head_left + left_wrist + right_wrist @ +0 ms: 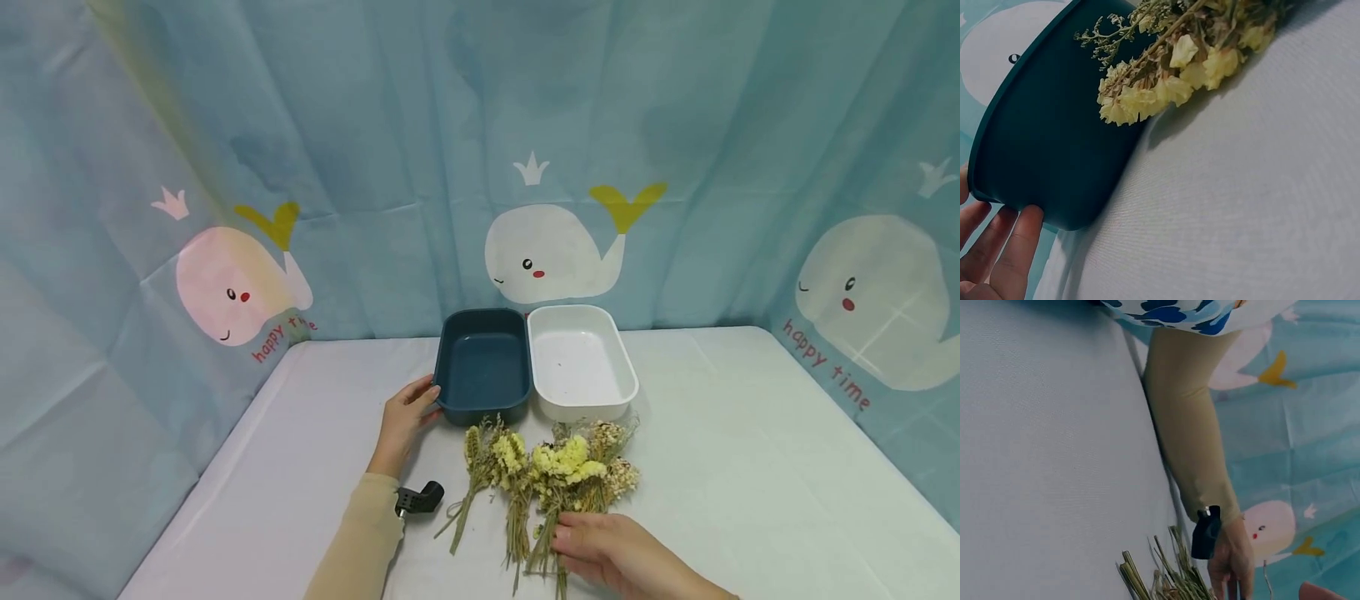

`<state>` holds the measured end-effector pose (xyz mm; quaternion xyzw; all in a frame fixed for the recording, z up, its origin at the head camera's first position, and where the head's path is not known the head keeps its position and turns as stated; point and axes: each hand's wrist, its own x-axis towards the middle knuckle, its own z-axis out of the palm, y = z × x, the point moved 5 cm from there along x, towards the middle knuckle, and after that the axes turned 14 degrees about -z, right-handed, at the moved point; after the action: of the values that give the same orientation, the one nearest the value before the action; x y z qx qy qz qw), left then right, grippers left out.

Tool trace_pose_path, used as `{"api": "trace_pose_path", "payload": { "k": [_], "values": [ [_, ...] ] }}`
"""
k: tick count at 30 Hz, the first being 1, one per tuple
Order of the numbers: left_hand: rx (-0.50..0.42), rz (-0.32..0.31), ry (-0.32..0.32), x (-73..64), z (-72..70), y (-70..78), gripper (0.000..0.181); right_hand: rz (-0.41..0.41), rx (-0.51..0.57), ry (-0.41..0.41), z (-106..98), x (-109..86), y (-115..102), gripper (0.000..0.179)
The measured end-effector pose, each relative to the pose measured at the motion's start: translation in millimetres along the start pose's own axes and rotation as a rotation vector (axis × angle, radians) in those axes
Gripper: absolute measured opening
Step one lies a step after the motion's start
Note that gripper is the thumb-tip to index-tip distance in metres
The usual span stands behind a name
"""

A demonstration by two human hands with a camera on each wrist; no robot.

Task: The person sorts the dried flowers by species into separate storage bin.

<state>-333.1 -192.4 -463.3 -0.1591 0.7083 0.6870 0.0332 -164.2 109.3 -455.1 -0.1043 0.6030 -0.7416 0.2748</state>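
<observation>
My left hand [408, 417] holds the near left rim of a dark blue plastic bin [483, 371]; in the left wrist view its fingertips rest against the bin's outer wall [1054, 137]. My right hand [611, 546] pinches the stems of a bunch of dried flowers with a yellow head [566, 458], lying in front of the bins. Beside it lie a middle bunch with yellow blooms [510, 454] and a thinner greenish bunch [472, 467]. Cut stem ends [1166, 575] show at the bottom of the right wrist view, where my right hand is mostly out of frame.
A white bin [581, 358] stands right against the dark blue one. Cream, speckled dried blooms [618, 479] lie at the right of the bunches. The white-covered table [750, 467] backs onto a blue whale-print curtain [405, 167]. A black wrist mount [422, 497] sits on the left sleeve.
</observation>
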Motion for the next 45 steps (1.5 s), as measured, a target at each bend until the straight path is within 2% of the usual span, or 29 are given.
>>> {"api": "trace_pose_path", "payload": {
  "k": [5,9,12,17,27,34,37,39,42,45],
  "values": [
    [0.000,-0.001,-0.004,0.3,0.5,-0.2,0.046,0.005,0.085,0.010,3,5.1,-4,0.078],
    [-0.001,-0.004,-0.009,-0.1,1.1,-0.3,0.047,0.038,0.133,0.027,5,9.2,-2,0.078],
    [-0.007,0.001,-0.005,-0.4,1.9,-0.2,0.047,0.046,0.136,0.033,7,12.0,0,0.079],
    [-0.022,0.003,0.016,-1.8,2.9,-0.3,0.046,0.005,0.119,0.049,9,13.9,5,0.080],
    [-0.033,-0.009,0.023,0.0,1.8,-2.1,0.046,-0.015,0.255,0.164,14,15.7,14,0.072],
    [-0.042,-0.012,0.013,-0.8,2.1,-2.3,0.045,0.002,0.241,0.189,18,15.6,16,0.038],
    [-0.037,-0.013,0.012,-2.3,2.0,-2.7,0.045,0.018,0.227,0.188,19,13.5,15,0.031],
    [-0.035,-0.012,0.009,-3.1,2.2,-2.3,0.046,0.024,0.220,0.187,19,11.9,13,0.032],
    [-0.031,-0.008,0.007,-2.6,2.0,-1.5,0.047,0.021,0.208,0.185,19,10.4,10,0.047],
    [-0.038,-0.007,0.004,-0.5,3.7,-1.8,0.047,-0.006,0.149,0.193,17,8.7,5,0.060]
  ]
}}
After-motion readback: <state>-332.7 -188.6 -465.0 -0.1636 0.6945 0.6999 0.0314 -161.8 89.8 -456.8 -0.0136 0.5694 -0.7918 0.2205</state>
